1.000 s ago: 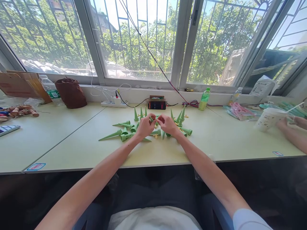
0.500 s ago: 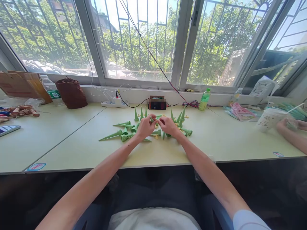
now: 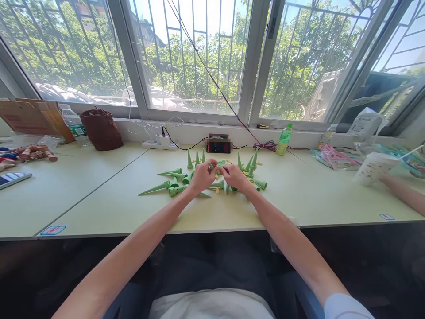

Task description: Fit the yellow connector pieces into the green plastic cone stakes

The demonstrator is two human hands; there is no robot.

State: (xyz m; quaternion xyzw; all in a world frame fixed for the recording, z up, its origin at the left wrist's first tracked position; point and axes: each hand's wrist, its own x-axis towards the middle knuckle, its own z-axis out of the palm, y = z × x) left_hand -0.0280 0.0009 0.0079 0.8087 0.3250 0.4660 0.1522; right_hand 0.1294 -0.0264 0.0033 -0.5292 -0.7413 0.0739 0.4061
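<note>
Over the middle of the table my left hand (image 3: 202, 176) is closed around a green plastic spike (image 3: 211, 166), mostly covered by the fingers. My right hand (image 3: 234, 175) meets it, thumb and fingers pinched together at the end of that spike; whatever is between them is too small and covered to make out. Several green cone-shaped spikes lie around both hands, one long spike (image 3: 154, 188) pointing left. Others stand point up, such as the spike (image 3: 189, 159) behind my left hand and the spike (image 3: 253, 164) behind my right. Small yellow valve-like pieces (image 3: 218, 190) lie among them.
Behind the spikes a phone (image 3: 219, 146) leans near the window wall. A green bottle (image 3: 284, 139) and bundled cable (image 3: 264, 145) stand right of it. A brown bag (image 3: 101, 128) is at left. At far right another person's arm (image 3: 403, 192) reaches past a white cup (image 3: 376, 168).
My hands keep the same closed pose, with barely any shift. The view has moved slightly. At far right the other person's hand has moved farther back and right, beyond the cup.
</note>
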